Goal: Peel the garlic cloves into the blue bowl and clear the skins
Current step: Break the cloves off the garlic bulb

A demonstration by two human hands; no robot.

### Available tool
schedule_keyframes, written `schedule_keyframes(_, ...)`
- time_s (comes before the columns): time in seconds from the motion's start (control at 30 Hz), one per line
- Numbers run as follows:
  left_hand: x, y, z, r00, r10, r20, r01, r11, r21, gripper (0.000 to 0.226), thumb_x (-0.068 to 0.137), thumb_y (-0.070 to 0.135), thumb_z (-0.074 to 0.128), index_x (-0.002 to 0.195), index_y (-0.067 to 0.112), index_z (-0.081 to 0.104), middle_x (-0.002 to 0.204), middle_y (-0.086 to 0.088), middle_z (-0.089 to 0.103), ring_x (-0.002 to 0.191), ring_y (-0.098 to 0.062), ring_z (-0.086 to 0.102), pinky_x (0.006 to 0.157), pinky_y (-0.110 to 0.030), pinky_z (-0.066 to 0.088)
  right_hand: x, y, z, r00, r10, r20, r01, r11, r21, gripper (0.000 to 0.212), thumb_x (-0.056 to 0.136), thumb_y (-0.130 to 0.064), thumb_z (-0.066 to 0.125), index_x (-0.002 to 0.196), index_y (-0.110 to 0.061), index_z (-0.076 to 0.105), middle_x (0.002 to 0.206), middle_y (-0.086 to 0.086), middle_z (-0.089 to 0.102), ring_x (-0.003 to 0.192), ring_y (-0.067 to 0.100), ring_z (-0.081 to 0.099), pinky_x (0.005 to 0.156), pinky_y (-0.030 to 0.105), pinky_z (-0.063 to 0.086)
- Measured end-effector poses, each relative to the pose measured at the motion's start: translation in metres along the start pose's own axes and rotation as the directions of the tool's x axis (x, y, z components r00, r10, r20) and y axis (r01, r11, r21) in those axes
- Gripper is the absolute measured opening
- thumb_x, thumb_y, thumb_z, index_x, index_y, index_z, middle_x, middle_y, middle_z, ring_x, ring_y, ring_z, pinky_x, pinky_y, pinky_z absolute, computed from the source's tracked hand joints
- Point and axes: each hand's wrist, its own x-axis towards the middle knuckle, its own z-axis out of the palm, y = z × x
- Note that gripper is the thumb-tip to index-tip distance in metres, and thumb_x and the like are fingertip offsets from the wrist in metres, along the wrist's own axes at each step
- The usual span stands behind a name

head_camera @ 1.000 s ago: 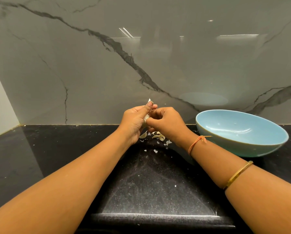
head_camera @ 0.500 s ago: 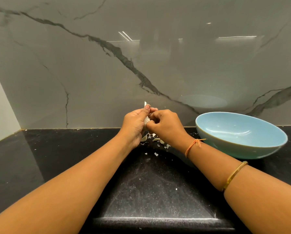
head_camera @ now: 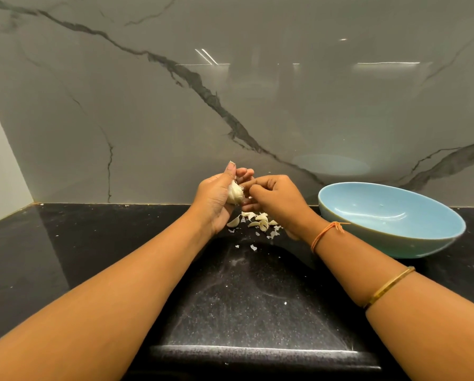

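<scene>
Right hand (head_camera: 277, 199) shifted back — left hand (head_camera: 213, 199) grips garlic (head_camera: 235, 193)

Black countertop (head_camera: 65, 257) carries blue bowl (head_camera: 389, 229), loose garlic cloves (head_camera: 259, 221), skin scraps (head_camera: 253, 247)

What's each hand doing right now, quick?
Left hand: holds the garlic bulb.
Right hand: curled, pinching at that same bulb.

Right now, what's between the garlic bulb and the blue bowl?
Only the right hand, picking at the garlic bulb; beyond it, bare black counter up to the blue bowl. Head view.
</scene>
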Motion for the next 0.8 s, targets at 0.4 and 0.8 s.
schedule_keyframes(0.4,-0.001,-0.003,0.004,1.000,-0.029,-0.013,0.029,0.998,0.048,0.032,0.099,0.038,0.042,0.077,0.016,0.047,0.099,-0.002,0.074,0.075,-0.016,0.070,0.071,-0.035,0.047,-0.005,0.002,0.012,1.000,0.012,0.003,-0.012,0.994,0.107,0.012,0.095,-0.018,0.053,0.095,-0.008,0.061,0.076,0.000,0.061,0.063,0.005,0.059,0.057,0.019,0.055)
schedule_keyframes(0.8,-0.007,-0.006,0.014,0.981,0.118,-0.156,-0.092,0.983,0.160,0.036,0.102,0.035,0.038,0.076,0.014,0.051,0.083,-0.007,0.067,0.059,-0.011,0.061,0.048,-0.019,0.050,-0.005,0.002,0.018,0.968,-0.194,-0.159,0.137,0.939,-0.314,0.020,0.098,-0.012,0.043,0.094,0.000,0.059,0.076,0.002,0.053,0.062,0.005,0.043,0.053,0.009,0.035)
